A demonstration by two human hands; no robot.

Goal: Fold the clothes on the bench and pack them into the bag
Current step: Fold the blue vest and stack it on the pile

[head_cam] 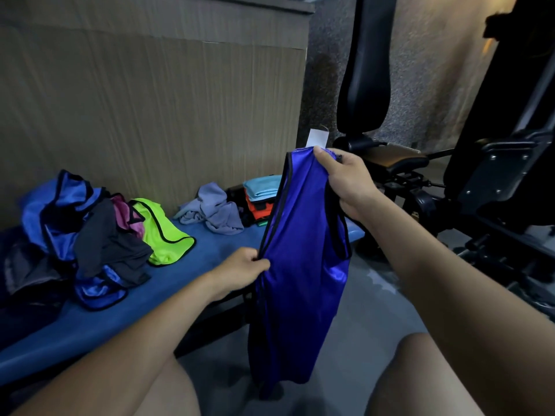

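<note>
A shiny blue vest with black trim (300, 274) hangs in the air in front of the blue bench (99, 322). My right hand (345, 181) grips its top end, and my left hand (243, 270) pinches its left edge lower down. A loose pile of clothes (81, 235) lies on the bench's left part, with a neon yellow vest (162, 235) beside it. A crumpled grey-lilac cloth (213, 210) lies further along. At the far end a dark bag (240, 205) holds a stack of folded clothes (259, 196), light blue on top of orange.
A wood-grain panel wall (150, 100) runs behind the bench. Black gym equipment (486, 181) with a padded seat (399, 159) stands to the right. Grey floor (354, 325) lies below the vest, and my bare knees show at the bottom.
</note>
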